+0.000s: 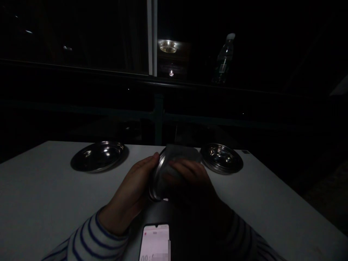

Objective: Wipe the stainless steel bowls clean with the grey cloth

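The scene is very dark. My left hand (133,192) grips the rim of a steel plate (157,177) held on edge above the white table (40,188). My right hand (190,177) presses a grey cloth (181,154) against the plate's face, with its fingers curled over the cloth. Both sleeves are white with blue stripes.
A steel plate (99,156) lies on the table at the back left and a stack of steel plates (221,157) at the back right. A lit phone (154,243) lies near the front edge. A water bottle (224,59) stands on a dark ledge behind.
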A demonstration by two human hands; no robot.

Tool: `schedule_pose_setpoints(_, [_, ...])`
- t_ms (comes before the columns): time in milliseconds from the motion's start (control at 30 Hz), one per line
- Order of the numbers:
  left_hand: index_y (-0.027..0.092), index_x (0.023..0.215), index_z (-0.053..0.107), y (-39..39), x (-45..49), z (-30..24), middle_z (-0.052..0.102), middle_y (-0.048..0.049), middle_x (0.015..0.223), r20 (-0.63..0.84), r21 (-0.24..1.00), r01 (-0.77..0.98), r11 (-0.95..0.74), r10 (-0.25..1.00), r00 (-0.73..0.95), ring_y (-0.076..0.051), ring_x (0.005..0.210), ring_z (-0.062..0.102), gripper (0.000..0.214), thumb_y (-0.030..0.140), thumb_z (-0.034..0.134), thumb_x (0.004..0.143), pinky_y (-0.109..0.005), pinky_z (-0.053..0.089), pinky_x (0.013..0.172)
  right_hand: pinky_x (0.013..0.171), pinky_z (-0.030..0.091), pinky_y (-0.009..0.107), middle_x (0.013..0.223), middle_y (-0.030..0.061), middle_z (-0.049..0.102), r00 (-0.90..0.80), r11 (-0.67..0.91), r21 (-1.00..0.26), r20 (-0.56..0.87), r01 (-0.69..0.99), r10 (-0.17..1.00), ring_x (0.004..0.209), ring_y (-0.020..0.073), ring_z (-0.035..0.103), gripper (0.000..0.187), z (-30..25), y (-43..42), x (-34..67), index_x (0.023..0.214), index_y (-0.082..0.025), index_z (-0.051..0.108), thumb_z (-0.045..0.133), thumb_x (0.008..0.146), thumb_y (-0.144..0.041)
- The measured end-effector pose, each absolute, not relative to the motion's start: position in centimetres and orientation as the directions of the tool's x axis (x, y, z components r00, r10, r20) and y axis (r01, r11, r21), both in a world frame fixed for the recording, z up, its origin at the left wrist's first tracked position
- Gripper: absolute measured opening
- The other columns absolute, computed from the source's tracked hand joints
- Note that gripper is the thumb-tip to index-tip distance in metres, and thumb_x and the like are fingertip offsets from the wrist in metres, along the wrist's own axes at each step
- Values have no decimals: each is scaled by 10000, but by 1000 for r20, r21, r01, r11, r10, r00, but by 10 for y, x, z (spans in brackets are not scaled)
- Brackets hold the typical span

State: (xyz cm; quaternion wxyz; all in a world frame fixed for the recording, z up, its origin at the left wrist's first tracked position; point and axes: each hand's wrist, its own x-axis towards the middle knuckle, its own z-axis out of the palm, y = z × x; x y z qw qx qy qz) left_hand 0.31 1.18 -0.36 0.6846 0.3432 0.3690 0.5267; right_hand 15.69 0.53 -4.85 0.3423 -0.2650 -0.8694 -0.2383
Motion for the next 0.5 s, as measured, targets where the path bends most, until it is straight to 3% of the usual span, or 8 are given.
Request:
schedule_pose_setpoints(133, [121, 665, 633, 10, 5, -2, 624, -28, 535, -179, 873, -426, 238, 968, 174, -114, 452, 548, 205, 245, 537, 798, -204, 417, 440, 871, 432, 407, 1138, 89, 573, -330, 657, -107, 798, 746, 504, 1070, 216, 498, 278, -41, 25, 177, 1130, -193, 509, 401, 889, -282])
schedule_pose_setpoints(200, [119, 644, 622, 9, 6, -2, 624, -31, 536, -192, 870, -422, 255, 964, 186, -111, 444, 544, 217, 246, 536, 797, -200, 410, 427, 876, 435, 387, 1120, 90, 580, -267, 631, -191, 787, 752, 557, 1052, 196, 510, 281, -40, 27, 179, 1135, -175, 499, 353, 905, -246])
schedule_pose_setpoints(267, [122, 662, 627, 9, 7, -3, 623, -27, 541, -209, 861, -426, 278, 957, 201, -115, 448, 549, 200, 240, 537, 796, -204, 412, 426, 883, 419, 413, 1159, 97, 556, -324, 646, -113, 792, 755, 517, 1091, 221, 480, 288, -42, 21, 173, 1126, -182, 512, 373, 895, -284])
schedule_pose_setpoints(400, [136, 774, 654, 11, 6, -5, 653, -21, 622, -157, 858, -455, 239, 965, 210, -114, 512, 574, 132, 233, 565, 783, -200, 431, 476, 932, 347, 451, 1238, 81, 508, -607, 718, 218, 718, 661, 341, 1186, 253, 386, 326, -48, 3, 153, 1141, -210, 525, 447, 848, -332])
schedule_pose_setpoints(500, [131, 781, 662, 11, 5, -5, 660, -29, 641, -163, 851, -463, 249, 962, 218, -111, 518, 568, 151, 261, 586, 771, -205, 436, 491, 915, 356, 439, 1247, 85, 503, -609, 719, 220, 716, 660, 341, 1183, 250, 388, 337, -47, 4, 155, 1155, -205, 520, 454, 846, -322])
